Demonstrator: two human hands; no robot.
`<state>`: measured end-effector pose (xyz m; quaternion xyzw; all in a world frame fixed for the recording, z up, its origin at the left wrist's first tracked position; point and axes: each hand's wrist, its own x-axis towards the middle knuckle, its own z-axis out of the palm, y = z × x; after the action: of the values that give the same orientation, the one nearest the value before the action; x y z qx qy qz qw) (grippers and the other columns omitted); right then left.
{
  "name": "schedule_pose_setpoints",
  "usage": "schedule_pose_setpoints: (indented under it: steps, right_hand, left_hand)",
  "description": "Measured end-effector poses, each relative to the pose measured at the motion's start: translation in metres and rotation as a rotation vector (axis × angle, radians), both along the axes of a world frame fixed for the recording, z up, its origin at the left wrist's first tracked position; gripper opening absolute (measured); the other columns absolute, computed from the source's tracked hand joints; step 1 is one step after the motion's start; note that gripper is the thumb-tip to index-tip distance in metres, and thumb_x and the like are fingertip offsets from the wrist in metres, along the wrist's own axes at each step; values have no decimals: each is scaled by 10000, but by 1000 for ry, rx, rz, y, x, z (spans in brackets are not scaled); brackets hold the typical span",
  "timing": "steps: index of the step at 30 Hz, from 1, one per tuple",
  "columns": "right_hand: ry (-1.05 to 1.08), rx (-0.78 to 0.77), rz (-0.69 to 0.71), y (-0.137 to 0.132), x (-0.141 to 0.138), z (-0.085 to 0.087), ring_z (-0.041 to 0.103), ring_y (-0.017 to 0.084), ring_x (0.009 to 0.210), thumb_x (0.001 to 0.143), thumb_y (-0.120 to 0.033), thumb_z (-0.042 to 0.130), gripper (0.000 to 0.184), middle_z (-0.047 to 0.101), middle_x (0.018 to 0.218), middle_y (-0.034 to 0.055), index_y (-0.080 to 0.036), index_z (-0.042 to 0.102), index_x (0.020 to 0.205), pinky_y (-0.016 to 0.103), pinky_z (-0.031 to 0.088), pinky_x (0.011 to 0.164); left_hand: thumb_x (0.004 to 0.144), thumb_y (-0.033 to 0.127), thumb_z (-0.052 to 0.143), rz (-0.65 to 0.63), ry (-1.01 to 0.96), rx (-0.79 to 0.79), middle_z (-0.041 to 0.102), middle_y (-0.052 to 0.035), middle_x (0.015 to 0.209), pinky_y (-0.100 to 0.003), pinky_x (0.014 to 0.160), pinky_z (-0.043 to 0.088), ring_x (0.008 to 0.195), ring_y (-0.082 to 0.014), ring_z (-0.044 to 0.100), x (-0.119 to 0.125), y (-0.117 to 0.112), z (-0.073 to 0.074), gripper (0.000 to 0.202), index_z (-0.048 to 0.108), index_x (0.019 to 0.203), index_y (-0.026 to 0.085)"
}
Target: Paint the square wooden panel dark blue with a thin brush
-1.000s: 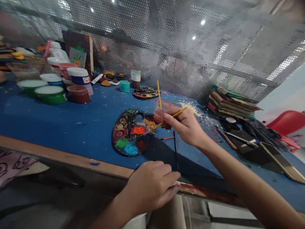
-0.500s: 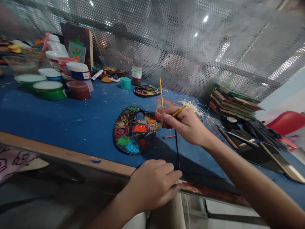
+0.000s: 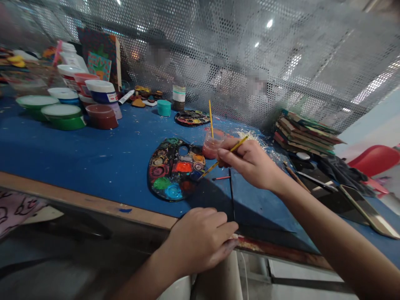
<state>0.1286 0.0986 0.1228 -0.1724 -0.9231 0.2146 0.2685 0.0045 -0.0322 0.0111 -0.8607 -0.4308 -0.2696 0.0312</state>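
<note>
My right hand (image 3: 251,163) pinches a thin yellow paintbrush (image 3: 224,156), its tip down at the right edge of an oval paint palette (image 3: 175,169) with many coloured wells. Just behind the hand stands a small clear cup (image 3: 211,146) of pinkish water with another yellow brush (image 3: 210,118) upright in it. My left hand (image 3: 200,241) rests at the table's near edge, fingers curled onto the corner of a dark board (image 3: 250,212) lying on the blue table (image 3: 93,154).
Paint tubs (image 3: 64,116) crowd the far left, with a teal jar (image 3: 164,107), a small jar (image 3: 178,97) and a second palette (image 3: 191,118) behind. A stack of painted boards (image 3: 304,132), a phone (image 3: 368,210) and loose brushes lie right. A perforated metal screen (image 3: 237,62) backs the table.
My right hand has shifted slightly right with the brush, its tip sliding from the palette's orange wells towards its right edge. The left hand has stayed put.
</note>
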Motion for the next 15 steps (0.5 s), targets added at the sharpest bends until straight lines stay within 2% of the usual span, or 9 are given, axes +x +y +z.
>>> schedule_pose_setpoints:
  steps: [6, 9, 12, 15]
  right_hand:
    - [19, 9, -15, 3, 7, -2, 512, 102, 630, 984, -361, 413, 382, 576, 707, 13, -177, 540, 674, 254, 373, 603]
    - [83, 37, -66, 7, 13, -2, 526, 110, 634, 967, -401, 445, 398, 585, 694, 18, -181, 546, 651, 260, 398, 611]
    - [288, 10, -194, 17, 31, -1, 571, 127, 635, 934, -443, 508, 363, 621, 693, 24, -194, 596, 684, 273, 443, 615]
    - [551, -77, -338, 29, 70, -3, 577, 133, 583, 891, -461, 577, 308, 618, 661, 12, -220, 618, 704, 278, 468, 578]
  left_hand:
    - [912, 323, 531, -2, 26, 7, 572, 22, 738, -317, 531, 289, 649, -145, 508, -1, 0, -1, 110, 589, 938, 234]
    - [920, 320, 521, -3, 29, 6, 566, 23, 734, -315, 534, 294, 649, -141, 505, -1, 0, 0, 113, 591, 939, 234]
    - [931, 302, 498, -10, 19, 9, 567, 23, 720, -308, 535, 296, 631, -139, 504, -2, 2, 2, 123, 601, 932, 234]
    - [948, 289, 474, -21, 4, 14, 585, 20, 714, -290, 546, 321, 636, -139, 525, -4, 3, 3, 162, 619, 996, 236]
